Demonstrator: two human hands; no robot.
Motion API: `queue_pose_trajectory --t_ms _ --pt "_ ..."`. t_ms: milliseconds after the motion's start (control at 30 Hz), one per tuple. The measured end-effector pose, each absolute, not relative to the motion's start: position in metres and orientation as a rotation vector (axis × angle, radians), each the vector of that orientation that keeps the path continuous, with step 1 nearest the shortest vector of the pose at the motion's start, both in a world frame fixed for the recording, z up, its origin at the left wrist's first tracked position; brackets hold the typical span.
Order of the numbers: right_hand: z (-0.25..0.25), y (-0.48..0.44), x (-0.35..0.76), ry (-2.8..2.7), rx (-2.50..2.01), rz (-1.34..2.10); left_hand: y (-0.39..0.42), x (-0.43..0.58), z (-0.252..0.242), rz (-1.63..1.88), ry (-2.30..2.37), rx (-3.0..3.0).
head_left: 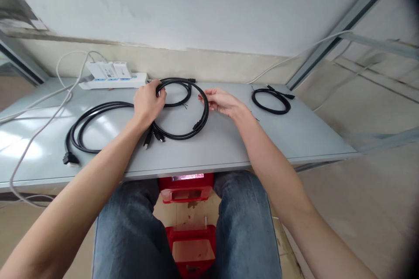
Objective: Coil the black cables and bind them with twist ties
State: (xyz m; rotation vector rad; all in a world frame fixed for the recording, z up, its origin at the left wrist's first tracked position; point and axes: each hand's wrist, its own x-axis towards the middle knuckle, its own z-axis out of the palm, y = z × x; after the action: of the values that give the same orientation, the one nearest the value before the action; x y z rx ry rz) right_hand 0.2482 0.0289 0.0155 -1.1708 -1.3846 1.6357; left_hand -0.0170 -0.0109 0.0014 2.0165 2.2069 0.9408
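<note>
A looped black cable (207, 111) is raised off the table between my two hands. My left hand (149, 101) is closed around the upper left of this coil. Over at its right side, my right hand (221, 101) has its fingers drawn together at the loop, their tips showing inside it; a small dark bit at the fingertips is too small to name. Connector ends (159, 135) hang below my left hand. Behind the held loop lies another coiled black cable (189, 94). A larger looped cable (73, 137) with a wide plug (70, 158) lies to the left.
A tied coil of black cable (271, 110) rests at the table's right. At the back left stands a white power strip (137, 80) with white chargers (109, 70) and trailing white cords (42, 128). Red stools (186, 192) are below the grey table (196, 161).
</note>
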Motion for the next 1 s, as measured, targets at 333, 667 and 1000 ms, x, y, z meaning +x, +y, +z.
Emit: queue_pose_trajectory --t_ms 333,667,1000 --pt "0.024 0.027 0.261 -1.474 -1.089 1.675 -0.009 -0.017 0.0 0.983 2.175 1.976" --pt "0.023 0.024 0.254 -1.445 -0.967 1.775 -0.008 -0.019 -0.002 1.021 2.186 1.975" --pt "0.018 0.026 0.246 -1.184 -0.912 1.841 -0.011 -0.023 -0.001 1.036 2.145 1.985"
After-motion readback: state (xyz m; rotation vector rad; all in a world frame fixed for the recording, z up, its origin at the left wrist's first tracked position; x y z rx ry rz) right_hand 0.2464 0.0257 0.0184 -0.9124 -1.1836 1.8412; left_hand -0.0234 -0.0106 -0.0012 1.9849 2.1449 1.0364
